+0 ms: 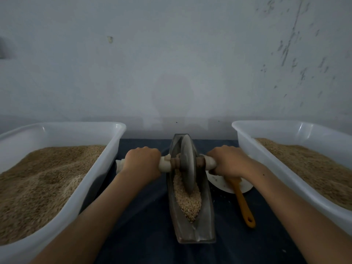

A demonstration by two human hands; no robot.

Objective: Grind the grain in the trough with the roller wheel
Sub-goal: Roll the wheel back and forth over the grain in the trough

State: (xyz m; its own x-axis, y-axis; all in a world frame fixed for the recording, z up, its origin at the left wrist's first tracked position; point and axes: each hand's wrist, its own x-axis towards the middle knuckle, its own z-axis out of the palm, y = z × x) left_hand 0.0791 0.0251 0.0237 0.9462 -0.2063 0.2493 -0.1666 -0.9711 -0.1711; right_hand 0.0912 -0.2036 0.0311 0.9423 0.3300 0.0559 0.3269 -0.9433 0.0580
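A long metal trough [192, 223] lies on the desk [148, 235], which has a dark blue cloth over it. The trough points away from the person, toward a pale wall [171, 54]. Pale grain [187, 201] fills the groove of the trough.

The roller wheel [187, 164] stands upright in the groove, in the far half of the trough. Its bottom edge sits in the grain. A handle bar [167, 163] goes through the middle of the wheel and sticks out on both sides.

The left hand [142, 161] has a tight grip on the bar to the left of the wheel, with the fingers curled over it. The right hand [227, 161] grips the bar to the right of the wheel the same way. The wheel sits right between the two hands.

A white plate [222, 182] lies just right of the trough, partly under the right hand. An orange spatula [243, 204] rests with its head on the plate and its handle toward the person.

A white tub [106, 149] of brown grain stands at the left. Another white tub [245, 143] of brown grain stands at the right.
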